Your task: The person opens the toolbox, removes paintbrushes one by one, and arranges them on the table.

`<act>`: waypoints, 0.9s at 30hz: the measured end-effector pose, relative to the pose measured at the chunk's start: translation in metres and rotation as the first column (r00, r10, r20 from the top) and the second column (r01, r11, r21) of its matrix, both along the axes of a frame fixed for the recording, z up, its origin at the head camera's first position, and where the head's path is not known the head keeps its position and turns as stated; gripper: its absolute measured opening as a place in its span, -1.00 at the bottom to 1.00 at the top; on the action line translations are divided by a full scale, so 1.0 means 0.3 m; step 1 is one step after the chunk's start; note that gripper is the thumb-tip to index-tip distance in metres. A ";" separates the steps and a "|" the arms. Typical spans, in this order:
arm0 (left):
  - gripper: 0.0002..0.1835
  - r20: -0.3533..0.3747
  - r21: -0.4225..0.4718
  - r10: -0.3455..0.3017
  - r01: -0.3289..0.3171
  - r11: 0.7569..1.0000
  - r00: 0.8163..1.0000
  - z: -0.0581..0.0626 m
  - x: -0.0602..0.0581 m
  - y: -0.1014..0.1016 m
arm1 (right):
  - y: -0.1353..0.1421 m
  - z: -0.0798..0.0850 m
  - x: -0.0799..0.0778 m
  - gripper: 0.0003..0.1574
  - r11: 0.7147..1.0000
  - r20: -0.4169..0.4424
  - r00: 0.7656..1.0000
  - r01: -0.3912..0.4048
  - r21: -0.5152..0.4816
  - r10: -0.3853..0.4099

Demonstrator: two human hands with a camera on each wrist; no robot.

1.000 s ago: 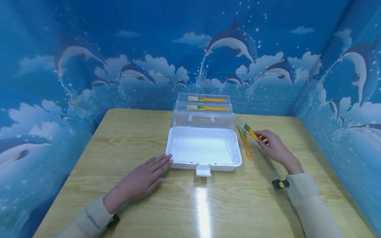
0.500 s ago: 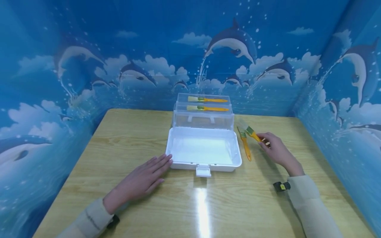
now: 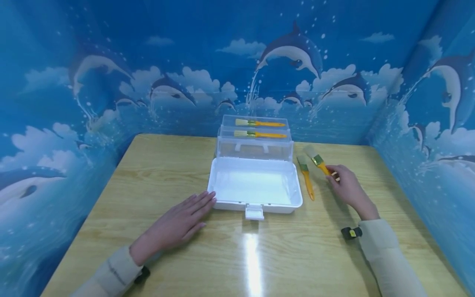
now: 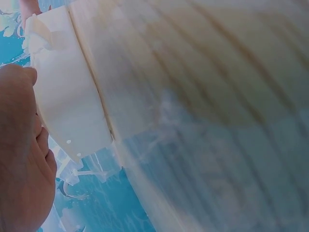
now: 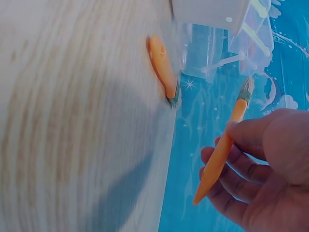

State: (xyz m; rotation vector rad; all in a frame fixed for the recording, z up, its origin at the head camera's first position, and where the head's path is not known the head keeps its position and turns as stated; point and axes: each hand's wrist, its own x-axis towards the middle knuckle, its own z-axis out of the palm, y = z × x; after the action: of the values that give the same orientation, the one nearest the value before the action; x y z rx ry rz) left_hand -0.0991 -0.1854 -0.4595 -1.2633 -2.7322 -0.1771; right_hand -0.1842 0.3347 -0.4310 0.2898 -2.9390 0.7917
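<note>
A white plastic box (image 3: 256, 181) stands with its lid raised at the middle of the table. Against its front left corner rests my left hand (image 3: 179, 218), fingers straight; in the left wrist view that hand (image 4: 24, 154) lies along the white side of the box (image 4: 72, 92). To the right of the box, my right hand (image 3: 346, 185) pinches a paintbrush (image 3: 321, 163) by its orange handle, bristles pointing away. The right wrist view has this brush (image 5: 219, 154) between thumb and fingers, above the table. A second paintbrush (image 3: 306, 179) lies between the box and the right hand.
Two more paintbrushes (image 3: 265, 123) lie in the clear trays (image 3: 226, 142) unfolded behind the box. A white latch (image 3: 254, 212) juts from the box's front. Behind the wooden table (image 3: 167, 161) hangs a blue dolphin-print curtain (image 3: 208, 62).
My right hand has shifted slightly to the right with the paintbrush, widening the gap to the brush on the table. The left hand keeps its place at the box corner.
</note>
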 end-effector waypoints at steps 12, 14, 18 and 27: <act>-0.29 0.047 -0.017 0.009 -0.008 1.000 0.999 0.017 0.001 0.006 | 0.009 -0.032 -0.014 -0.51 0.999 0.009 0.999 0.033 0.011 -0.033; -0.29 0.043 -0.015 0.009 -0.008 1.000 0.999 0.015 0.001 0.005 | 0.010 -0.037 -0.015 -0.51 0.999 0.013 0.999 0.042 0.013 -0.042; -0.29 0.036 -0.012 0.009 -0.009 1.000 0.999 0.011 0.001 0.004 | 0.012 -0.041 -0.016 -0.50 0.998 0.027 0.998 0.059 0.014 -0.060; -0.29 0.045 -0.014 0.018 -0.018 1.000 0.999 0.009 0.001 0.002 | 0.018 -0.044 -0.025 -0.47 0.998 0.068 0.995 0.069 0.004 -0.069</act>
State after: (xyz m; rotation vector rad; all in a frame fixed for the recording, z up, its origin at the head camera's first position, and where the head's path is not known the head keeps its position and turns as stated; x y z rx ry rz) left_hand -0.0990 -0.1849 -0.4567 -1.2525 -2.7863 -0.1873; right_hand -0.1918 0.3400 -0.4441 0.1630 -2.9941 0.8063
